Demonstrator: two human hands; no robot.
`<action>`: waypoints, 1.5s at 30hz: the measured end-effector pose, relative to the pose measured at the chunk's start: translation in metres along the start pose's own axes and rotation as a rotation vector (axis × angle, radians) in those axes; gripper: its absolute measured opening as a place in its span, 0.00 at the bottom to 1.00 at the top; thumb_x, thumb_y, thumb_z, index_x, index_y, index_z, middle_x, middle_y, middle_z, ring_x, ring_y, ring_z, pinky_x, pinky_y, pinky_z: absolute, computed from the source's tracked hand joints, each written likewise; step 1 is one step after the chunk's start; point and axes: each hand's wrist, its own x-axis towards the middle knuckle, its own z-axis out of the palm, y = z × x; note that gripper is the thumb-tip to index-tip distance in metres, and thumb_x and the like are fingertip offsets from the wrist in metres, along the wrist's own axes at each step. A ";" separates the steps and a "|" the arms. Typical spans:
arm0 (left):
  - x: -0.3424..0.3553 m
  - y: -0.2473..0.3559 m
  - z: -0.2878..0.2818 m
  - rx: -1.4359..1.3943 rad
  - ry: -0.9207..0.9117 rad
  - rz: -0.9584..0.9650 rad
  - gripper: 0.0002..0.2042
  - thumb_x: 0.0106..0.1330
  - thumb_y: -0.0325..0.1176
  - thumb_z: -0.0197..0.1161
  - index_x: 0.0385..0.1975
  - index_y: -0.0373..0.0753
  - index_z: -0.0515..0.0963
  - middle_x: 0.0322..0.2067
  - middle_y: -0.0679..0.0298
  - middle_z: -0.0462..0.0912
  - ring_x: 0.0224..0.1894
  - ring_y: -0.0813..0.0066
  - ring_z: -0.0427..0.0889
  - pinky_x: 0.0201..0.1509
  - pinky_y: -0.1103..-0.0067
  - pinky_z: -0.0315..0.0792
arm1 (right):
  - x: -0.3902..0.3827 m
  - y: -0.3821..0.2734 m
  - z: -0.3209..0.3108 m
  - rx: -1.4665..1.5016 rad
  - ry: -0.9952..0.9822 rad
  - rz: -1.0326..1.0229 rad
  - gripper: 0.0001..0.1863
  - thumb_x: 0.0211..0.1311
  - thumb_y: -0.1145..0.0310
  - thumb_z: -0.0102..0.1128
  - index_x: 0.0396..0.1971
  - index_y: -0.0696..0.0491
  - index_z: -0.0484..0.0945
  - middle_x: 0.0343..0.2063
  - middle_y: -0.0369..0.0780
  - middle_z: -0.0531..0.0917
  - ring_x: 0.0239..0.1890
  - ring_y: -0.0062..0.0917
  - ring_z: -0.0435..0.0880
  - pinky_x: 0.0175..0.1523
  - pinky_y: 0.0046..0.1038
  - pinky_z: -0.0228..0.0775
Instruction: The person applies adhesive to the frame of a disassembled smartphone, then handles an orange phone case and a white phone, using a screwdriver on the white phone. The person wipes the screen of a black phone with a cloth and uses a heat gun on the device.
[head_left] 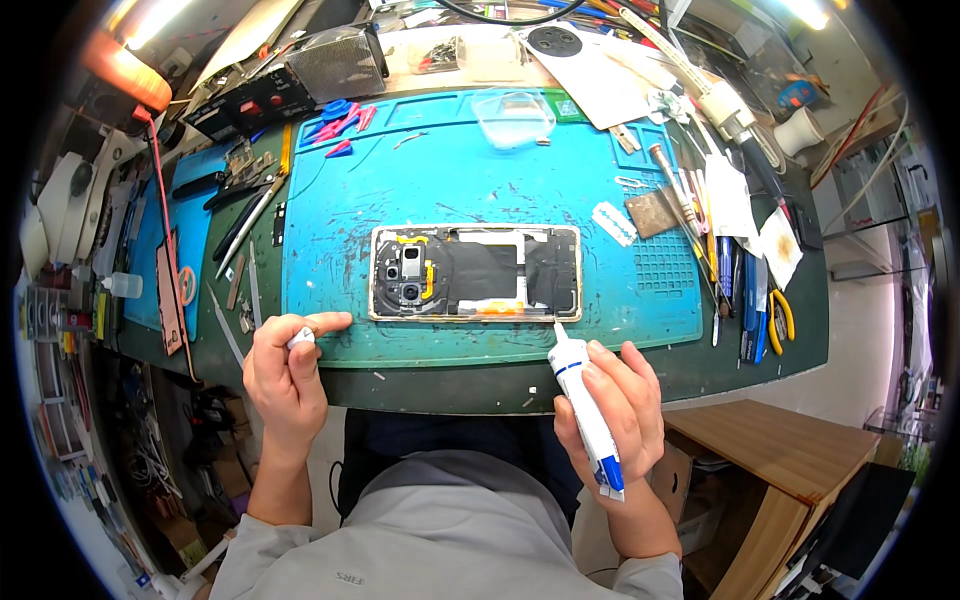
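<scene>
Glue tube (588, 415) sits gripped in the right hand (615, 405), fingers wrapped round it, nozzle touching the opened phone's (475, 273) lower right edge on the blue mat (640, 170). Left hand (287, 375) pinches the small white cap (301, 338). Best: light squeeze, thin bead along the frame.

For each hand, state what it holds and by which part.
Right hand grips a white-and-blue glue tube around its middle, nozzle at the opened phone. Left hand pinches a small white cap between its fingertips.
</scene>
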 end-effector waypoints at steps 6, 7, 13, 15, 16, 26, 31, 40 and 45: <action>-0.001 0.002 0.000 0.004 -0.008 -0.028 0.13 0.83 0.38 0.47 0.41 0.35 0.71 0.37 0.57 0.90 0.28 0.84 0.70 0.34 0.85 0.69 | 0.000 0.000 -0.002 -0.005 0.007 0.006 0.18 0.66 0.67 0.69 0.49 0.61 0.78 0.43 0.52 0.86 0.48 0.42 0.88 0.60 0.51 0.78; -0.001 0.002 0.000 0.004 -0.005 -0.029 0.13 0.83 0.38 0.47 0.41 0.35 0.71 0.37 0.57 0.90 0.28 0.84 0.70 0.34 0.85 0.69 | 0.000 0.000 -0.002 -0.006 0.006 0.007 0.18 0.66 0.67 0.69 0.49 0.61 0.78 0.43 0.52 0.86 0.48 0.42 0.88 0.60 0.51 0.78; 0.000 0.003 0.001 0.003 -0.005 -0.021 0.14 0.83 0.39 0.47 0.41 0.35 0.71 0.37 0.57 0.90 0.28 0.83 0.70 0.35 0.85 0.68 | -0.003 0.003 -0.001 -0.012 0.052 0.024 0.21 0.56 0.71 0.76 0.49 0.56 0.82 0.46 0.46 0.87 0.50 0.34 0.88 0.60 0.44 0.79; 0.000 0.004 0.000 0.007 -0.007 -0.023 0.14 0.83 0.40 0.47 0.41 0.35 0.71 0.37 0.57 0.90 0.28 0.83 0.70 0.35 0.85 0.68 | -0.003 0.004 -0.001 -0.011 0.056 0.028 0.21 0.56 0.71 0.76 0.49 0.56 0.82 0.46 0.46 0.87 0.49 0.34 0.88 0.60 0.44 0.79; 0.000 0.004 0.000 0.008 -0.008 -0.023 0.14 0.83 0.40 0.47 0.41 0.35 0.71 0.37 0.58 0.90 0.28 0.83 0.70 0.35 0.85 0.68 | -0.004 0.004 -0.001 -0.011 0.058 0.030 0.21 0.56 0.71 0.76 0.49 0.56 0.82 0.46 0.46 0.87 0.49 0.34 0.88 0.60 0.44 0.79; -0.001 0.004 0.000 0.014 -0.005 -0.038 0.13 0.83 0.39 0.47 0.43 0.35 0.71 0.37 0.58 0.90 0.28 0.83 0.69 0.35 0.85 0.68 | -0.005 0.007 -0.003 -0.018 0.073 0.034 0.21 0.56 0.71 0.76 0.49 0.56 0.81 0.46 0.47 0.87 0.48 0.35 0.89 0.60 0.44 0.79; 0.000 0.001 0.003 0.001 0.034 0.005 0.11 0.82 0.37 0.51 0.40 0.35 0.70 0.37 0.58 0.91 0.22 0.85 0.65 0.28 0.84 0.64 | -0.005 0.008 -0.004 -0.020 0.076 0.030 0.21 0.56 0.70 0.76 0.50 0.56 0.81 0.45 0.47 0.86 0.47 0.36 0.89 0.60 0.45 0.79; 0.001 0.000 0.003 -0.007 0.036 0.016 0.11 0.81 0.36 0.51 0.40 0.34 0.70 0.37 0.58 0.90 0.22 0.86 0.65 0.27 0.85 0.64 | -0.008 0.008 -0.003 -0.032 0.074 0.051 0.22 0.58 0.69 0.76 0.51 0.57 0.79 0.47 0.49 0.85 0.49 0.39 0.88 0.62 0.48 0.77; -0.005 0.001 -0.001 -0.030 0.001 -0.064 0.11 0.82 0.36 0.50 0.46 0.34 0.72 0.39 0.57 0.89 0.30 0.83 0.72 0.37 0.85 0.69 | -0.011 0.012 -0.015 0.233 0.212 0.251 0.28 0.70 0.58 0.66 0.60 0.60 0.71 0.55 0.55 0.81 0.55 0.42 0.84 0.62 0.45 0.77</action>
